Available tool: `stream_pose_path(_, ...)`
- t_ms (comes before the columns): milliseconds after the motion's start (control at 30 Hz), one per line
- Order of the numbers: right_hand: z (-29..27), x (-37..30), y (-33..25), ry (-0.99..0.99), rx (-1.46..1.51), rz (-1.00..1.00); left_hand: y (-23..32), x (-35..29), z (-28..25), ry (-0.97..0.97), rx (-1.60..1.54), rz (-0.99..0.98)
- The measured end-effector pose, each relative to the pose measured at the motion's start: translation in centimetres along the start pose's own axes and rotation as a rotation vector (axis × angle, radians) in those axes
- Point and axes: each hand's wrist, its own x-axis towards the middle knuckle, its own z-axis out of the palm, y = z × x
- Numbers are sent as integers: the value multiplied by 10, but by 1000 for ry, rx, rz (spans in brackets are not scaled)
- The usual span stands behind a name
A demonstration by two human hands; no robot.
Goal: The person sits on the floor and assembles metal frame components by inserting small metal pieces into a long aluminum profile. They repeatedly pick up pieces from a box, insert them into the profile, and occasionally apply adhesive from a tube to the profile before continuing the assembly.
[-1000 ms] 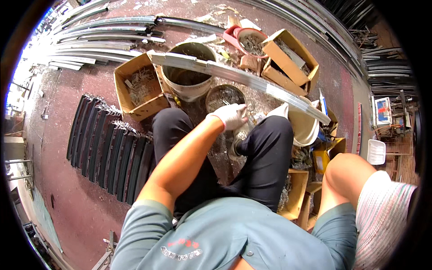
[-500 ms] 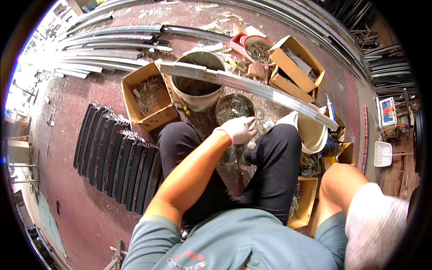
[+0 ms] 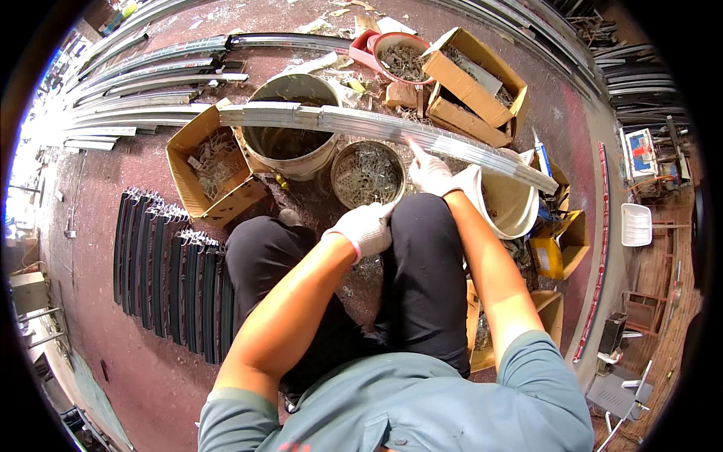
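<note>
Right hand (image 3: 431, 173) pointed at long silver metallic strips (image 3: 361, 124), grip unclear | left hand (image 3: 367, 228) curled, contents hidden | strips span round grey pail (image 3: 303, 166), white plastic bucket (image 3: 520, 218), presumably for support

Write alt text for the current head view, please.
A person's gloved left hand is beside the right knee; the gloved right hand is near long, pale metal strips. Nearby are a round pan of small pieces, buckets, cardboard boxes and dark strips.
</note>
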Motion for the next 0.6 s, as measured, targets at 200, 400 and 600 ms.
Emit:
stream_pose_path(200, 12, 26, -20, 191, 81, -50, -6, -9, -6, -4, -21, -17)
stream_pose_path(400, 0, 34, -26, 26, 47, 88, -22, -9, 4, 31, 15, -19)
stream_pose_path(600, -2, 28, 4, 114, 68, 163, -2, -6, -3, 19, -22, -55)
